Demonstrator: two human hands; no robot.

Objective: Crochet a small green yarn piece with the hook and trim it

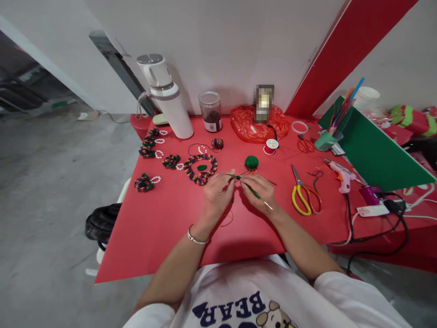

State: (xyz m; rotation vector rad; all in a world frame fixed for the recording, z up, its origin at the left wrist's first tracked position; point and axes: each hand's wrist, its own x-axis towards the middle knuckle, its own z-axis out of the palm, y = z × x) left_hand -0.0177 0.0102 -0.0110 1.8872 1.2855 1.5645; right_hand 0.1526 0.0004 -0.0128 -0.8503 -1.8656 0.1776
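Observation:
Near the middle of the red table, my left hand (217, 190) pinches a small dark green crochet piece (238, 177) between thumb and fingers. My right hand (261, 193) is closed around a crochet hook (253, 192) with a green grip and a silver end; its tip meets the piece at my left fingertips. Just beyond my hands lies a ball of green yarn (251, 162). To the left rests a multicoloured crocheted ring (215, 163) with a small green leaf-shaped piece (202, 167) inside it.
Crocheted pieces with bead loops (144, 182) lie at left. A white flask (175, 114), a clear jar (210, 111) and a red plastic bag (242, 125) stand along the wall. Yellow-and-red-handled scissors (300, 200), a pink glue gun (344, 177) and a power strip (375, 209) are at right.

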